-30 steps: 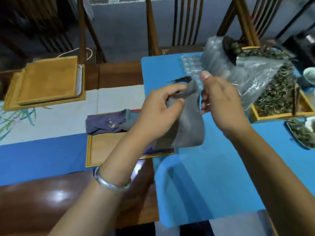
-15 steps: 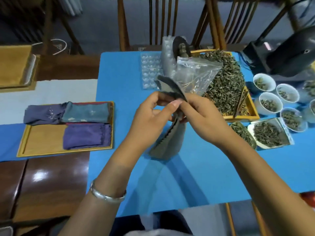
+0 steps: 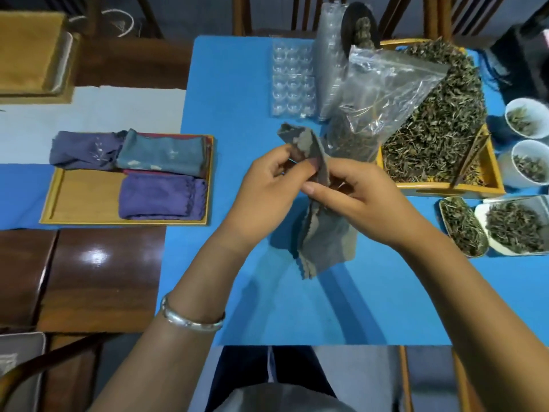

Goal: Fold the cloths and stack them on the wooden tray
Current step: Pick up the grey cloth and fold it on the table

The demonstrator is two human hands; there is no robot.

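Note:
A grey cloth [image 3: 325, 242] hangs over the blue table mat, bunched lengthwise, its scalloped lower end near the mat. My left hand [image 3: 267, 185] pinches its upper part, and my right hand [image 3: 353, 194] grips it just beside, fingers closed across the fabric. To the left lies the wooden tray [image 3: 86, 197]. It holds a folded purple cloth [image 3: 162, 197], a folded teal cloth [image 3: 162, 156] and a rumpled blue-violet cloth [image 3: 84, 150] that hangs over the tray's far edge.
A clear plastic bag of dried leaves [image 3: 377, 96] stands right behind my hands. A yellow tray heaped with leaves [image 3: 439, 114], white cups [image 3: 527, 117], small dishes [image 3: 517, 230] and clear blister trays [image 3: 292, 78] crowd the back and right. A stack of wooden trays [image 3: 32, 52] sits far left.
The view has swung right and down. My hands have come together on the grey cloth, which was spread wider a second ago and now hangs narrow and bunched.

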